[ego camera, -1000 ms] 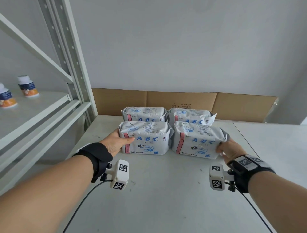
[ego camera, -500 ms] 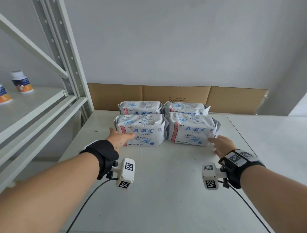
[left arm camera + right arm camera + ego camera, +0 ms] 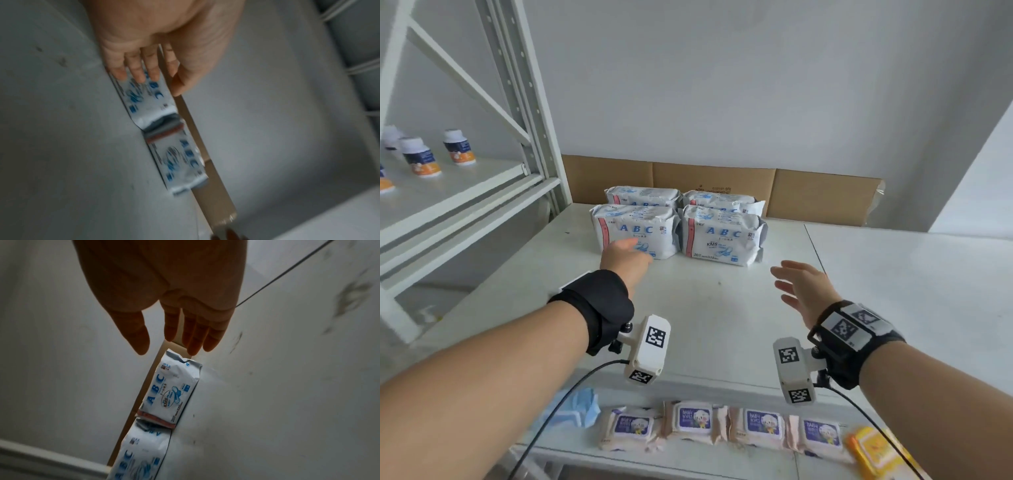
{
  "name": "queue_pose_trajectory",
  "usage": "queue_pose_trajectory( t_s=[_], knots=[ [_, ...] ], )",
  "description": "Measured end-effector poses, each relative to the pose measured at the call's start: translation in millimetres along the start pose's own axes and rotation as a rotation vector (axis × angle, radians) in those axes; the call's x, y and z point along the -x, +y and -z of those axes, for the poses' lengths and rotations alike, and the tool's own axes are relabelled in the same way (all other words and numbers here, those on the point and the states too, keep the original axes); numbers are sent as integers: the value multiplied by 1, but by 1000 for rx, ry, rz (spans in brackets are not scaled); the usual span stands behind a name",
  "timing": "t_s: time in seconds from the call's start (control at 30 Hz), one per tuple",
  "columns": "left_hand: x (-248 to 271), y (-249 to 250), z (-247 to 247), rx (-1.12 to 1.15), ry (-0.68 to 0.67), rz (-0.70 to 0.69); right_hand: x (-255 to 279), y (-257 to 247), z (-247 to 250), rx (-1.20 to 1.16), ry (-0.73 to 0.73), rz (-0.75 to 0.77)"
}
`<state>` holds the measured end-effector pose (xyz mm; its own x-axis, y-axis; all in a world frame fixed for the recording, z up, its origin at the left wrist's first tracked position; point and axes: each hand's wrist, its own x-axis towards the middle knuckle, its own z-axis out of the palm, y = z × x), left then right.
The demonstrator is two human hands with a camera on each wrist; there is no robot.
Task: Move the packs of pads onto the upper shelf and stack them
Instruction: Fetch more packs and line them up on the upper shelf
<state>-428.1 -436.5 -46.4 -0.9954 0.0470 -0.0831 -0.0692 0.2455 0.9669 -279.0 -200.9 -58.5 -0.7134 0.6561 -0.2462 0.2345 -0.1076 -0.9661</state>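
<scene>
4 packs (image 3: 678, 226) sit ahead of your left hand (image 3: 625, 258) and right hand (image 3: 803, 291); you've let go, both empty, fingers straight—placement looks done.

Blue letters "ABC" stand on the front of each white plastic pad pack (image 3: 635, 230); the right front white pack (image 3: 722, 240) also reads "KMS" and "20". Below, the beige soft wipe packets (image 3: 693, 418) carry purple labels reading "BABY WIPES".
</scene>
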Motion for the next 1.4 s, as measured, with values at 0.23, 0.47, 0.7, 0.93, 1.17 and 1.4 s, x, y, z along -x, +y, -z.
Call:
queue_pose_trajectory(
  t_s=[0.23, 0.47, 0.7, 0.93, 1.17, 1.4],
  knots=[
    [135, 18, -43, -18, -98, -98, 59, 16, 70, 38, -133, 60],
    [221, 18, -80, -85, -219, -87, 108, 38, 154, 3, -83, 74],
    [317, -10, -127, -98, -395, -40, 173, 96, 247, 11, 55, 19],
    [437, -77, -165, -207, -561, 86, 262, 180, 344, 277, 162, -127],
    [510, -119, -209, -367, -646, 236, 298, 241, 463, 526, 244, -297],
    [534, -156, -273, -575, -592, 395, 270, 281, 567, 670, 226, -469]
  ],
)
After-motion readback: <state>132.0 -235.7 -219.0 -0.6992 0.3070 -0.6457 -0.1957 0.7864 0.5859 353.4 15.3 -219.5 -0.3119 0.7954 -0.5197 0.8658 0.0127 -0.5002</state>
